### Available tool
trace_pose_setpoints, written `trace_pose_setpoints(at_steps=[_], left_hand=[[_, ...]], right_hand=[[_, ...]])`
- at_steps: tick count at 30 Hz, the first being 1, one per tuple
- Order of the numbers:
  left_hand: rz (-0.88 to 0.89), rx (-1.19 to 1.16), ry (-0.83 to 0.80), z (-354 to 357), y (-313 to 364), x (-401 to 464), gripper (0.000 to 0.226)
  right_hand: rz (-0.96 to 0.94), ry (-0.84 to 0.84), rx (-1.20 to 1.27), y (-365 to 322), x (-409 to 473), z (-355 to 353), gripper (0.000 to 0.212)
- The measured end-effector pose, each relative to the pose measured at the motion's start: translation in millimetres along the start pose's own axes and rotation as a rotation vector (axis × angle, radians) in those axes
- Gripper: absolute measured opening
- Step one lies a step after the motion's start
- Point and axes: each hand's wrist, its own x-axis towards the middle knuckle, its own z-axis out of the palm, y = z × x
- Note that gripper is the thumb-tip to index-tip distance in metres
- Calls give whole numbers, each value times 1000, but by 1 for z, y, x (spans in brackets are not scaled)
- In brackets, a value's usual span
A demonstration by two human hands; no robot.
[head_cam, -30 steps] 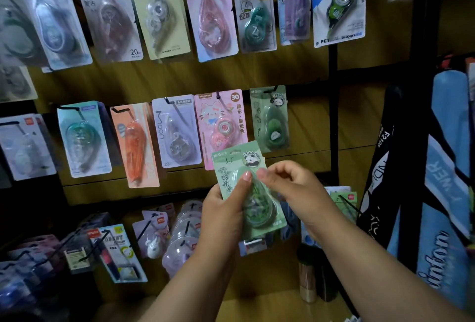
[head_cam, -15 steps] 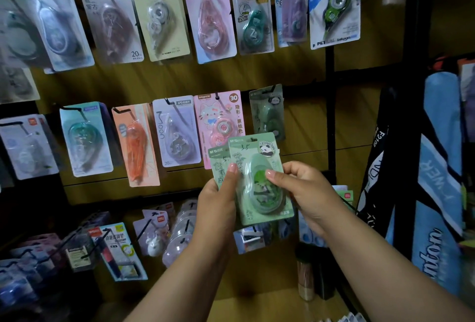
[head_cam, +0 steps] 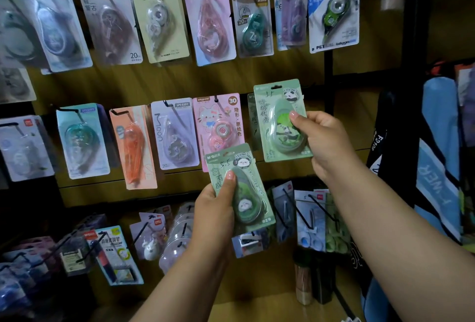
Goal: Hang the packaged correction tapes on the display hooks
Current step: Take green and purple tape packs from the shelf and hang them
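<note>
Each hand [head_cam: 213, 208] [head_cam: 326, 139] pinches 1 glossy green blister card [head_cam: 240, 188] [head_cam: 281, 121], perhaps cardboard-backed.

I am holding one panda correction tape pack [head_cam: 276, 105] up in my right hand [head_cam: 324, 141], in front of the rightmost pack of the middle row [head_cam: 252, 121], just right of the cat-print pack [head_cam: 218, 126]. My left hand [head_cam: 214, 208] is gripping a second panda pack [head_cam: 246, 193] lower and to the left, overlapping the cat-print pack's bottom edge. Bare hooks [head_cam: 298, 208] are projecting below, between my forearms.
</note>
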Motion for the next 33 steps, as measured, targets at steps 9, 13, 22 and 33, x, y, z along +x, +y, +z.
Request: trace_pose_setpoints(at_steps=[9, 13, 22, 33], left_hand=[[-2, 32, 4, 1, -3, 1, 31], [-1, 28, 2, -1, -4, 1, 31], [-6, 23, -11, -2, -6, 2, 32], [5, 25, -13, -3, -7, 5, 30]], right_hand=[[13, 6, -34, 13, 13, 8, 9], [16, 26, -37, 19, 14, 8, 14], [-85, 168, -14, 18, 11, 10, 23], [-125, 216, -264, 26, 37, 24, 24]])
